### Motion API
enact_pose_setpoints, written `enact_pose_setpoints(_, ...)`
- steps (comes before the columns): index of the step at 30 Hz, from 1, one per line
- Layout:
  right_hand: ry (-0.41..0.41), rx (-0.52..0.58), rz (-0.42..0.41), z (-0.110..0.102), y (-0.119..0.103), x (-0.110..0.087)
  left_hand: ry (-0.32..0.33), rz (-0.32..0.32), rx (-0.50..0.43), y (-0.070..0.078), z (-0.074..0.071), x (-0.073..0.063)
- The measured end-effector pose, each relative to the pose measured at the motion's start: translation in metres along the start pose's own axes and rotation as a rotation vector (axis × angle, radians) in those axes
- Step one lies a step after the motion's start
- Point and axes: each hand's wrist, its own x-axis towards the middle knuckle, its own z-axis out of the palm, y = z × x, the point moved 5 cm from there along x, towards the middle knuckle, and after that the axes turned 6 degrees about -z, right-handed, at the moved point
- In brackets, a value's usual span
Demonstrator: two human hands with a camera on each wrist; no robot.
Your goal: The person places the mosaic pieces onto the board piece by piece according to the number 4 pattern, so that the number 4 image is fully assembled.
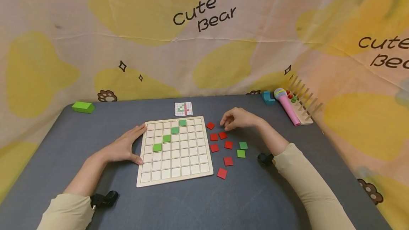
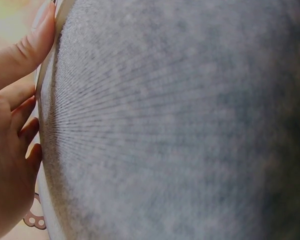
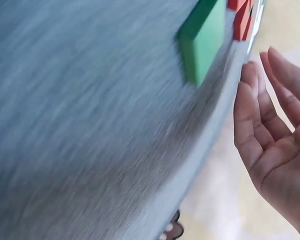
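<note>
A square wooden grid board (image 1: 170, 157) lies on the dark table, with several green tiles (image 1: 166, 138) set in a diagonal of its cells. My left hand (image 1: 123, 146) rests along the board's left edge, thumb and fingers spread wide. To the right of the board, my right hand (image 1: 238, 119) hovers above the table with loosely bent fingers and nothing between them. Several loose red tiles (image 1: 228, 144) lie below and beside it. Two green tiles (image 1: 241, 153) are a little farther right; one green tile (image 3: 205, 45) looms large in the right wrist view.
Behind the board lies a small pattern card (image 1: 183, 109) with green and red squares. A green block (image 1: 83, 107) sits at the back left. At the back right are a blue block (image 1: 268, 98), a pink toy microphone (image 1: 289, 109) and a wooden peg rack (image 1: 305, 114). A printed cloth hangs behind.
</note>
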Motion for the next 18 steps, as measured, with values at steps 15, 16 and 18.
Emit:
enact_pose_setpoints(15, -0.289, 0.138, -0.003, 0.001, 0.021, -0.036, 0.007, 0.014, -0.008, 0.002, 0.001, -0.001)
enact_pose_setpoints(16, -0.3, 0.136, 0.003, 0.002, 0.022, -0.038, 0.008, 0.015, -0.01, 0.002, 0.001, -0.001)
enact_pose_setpoints(18, -0.321, 0.135, 0.015, 0.002, 0.023, -0.041, 0.007, 0.014, -0.014, 0.002, 0.001, -0.001)
